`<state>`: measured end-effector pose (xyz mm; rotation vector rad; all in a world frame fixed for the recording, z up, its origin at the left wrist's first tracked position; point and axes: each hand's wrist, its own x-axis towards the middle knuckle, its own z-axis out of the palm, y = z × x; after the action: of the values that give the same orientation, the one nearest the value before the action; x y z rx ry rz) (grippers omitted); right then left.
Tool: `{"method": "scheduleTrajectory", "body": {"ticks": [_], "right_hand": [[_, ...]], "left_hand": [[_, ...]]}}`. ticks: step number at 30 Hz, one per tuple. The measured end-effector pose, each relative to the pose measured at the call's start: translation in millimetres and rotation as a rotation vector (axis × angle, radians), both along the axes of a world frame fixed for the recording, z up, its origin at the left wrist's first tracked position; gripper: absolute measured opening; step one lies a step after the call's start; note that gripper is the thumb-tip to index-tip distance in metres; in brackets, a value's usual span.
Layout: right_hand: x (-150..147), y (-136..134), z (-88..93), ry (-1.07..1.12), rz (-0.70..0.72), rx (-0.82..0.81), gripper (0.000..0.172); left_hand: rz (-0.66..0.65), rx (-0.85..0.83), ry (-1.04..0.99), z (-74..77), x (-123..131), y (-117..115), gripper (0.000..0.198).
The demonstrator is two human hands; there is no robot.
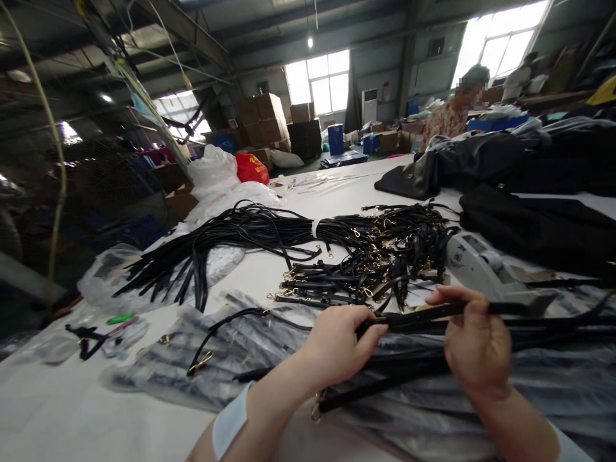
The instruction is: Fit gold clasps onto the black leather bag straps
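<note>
The left hand [337, 346] and right hand [476, 346] are both closed, pinching a narrow black leather strap [414, 316] level above crinkled clear plastic bags [168, 366] holding similar straps [250, 375] on the white table [72, 410].

White desk [289, 269] fills frame. Centre: bundle of long black straps [250, 234], beside it heap of short straps with gold clasps [380, 256]. Right: grey tape dispenser [486, 269], black bags [534, 228]. Lower half: clear plastic sleeves [192, 359]. Upper left: white plastic sacks [214, 170].

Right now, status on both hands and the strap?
Left hand and right hand both gripping one black strap. Strap pile just behind; grey device behind right hand.
</note>
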<state>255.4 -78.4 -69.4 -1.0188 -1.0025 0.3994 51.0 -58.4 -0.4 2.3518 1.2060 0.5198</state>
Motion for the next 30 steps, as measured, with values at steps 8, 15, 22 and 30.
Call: {"method": "scheduleTrajectory", "body": {"ticks": [8, 15, 22, 30], "right_hand": [[6, 21, -3.9, 0.216, 0.15, -0.206, 0.03], [1, 6, 5.5, 0.281, 0.61, -0.377, 0.026], [3, 4, 9.7, 0.381, 0.829, -0.393, 0.023], [-1, 10, 3.8, 0.39, 0.728, -0.441, 0.037]], "left_hand": [[0.019, -0.068, -0.093, 5.0, -4, 4, 0.026], [0.017, -0.08, -0.058, 3.5, -3, 3, 0.026], [-0.094, -0.071, 0.108, -0.8, -3, 2, 0.023], [-0.117, -0.046, 0.163, -2.3, -4, 3, 0.029]]}}
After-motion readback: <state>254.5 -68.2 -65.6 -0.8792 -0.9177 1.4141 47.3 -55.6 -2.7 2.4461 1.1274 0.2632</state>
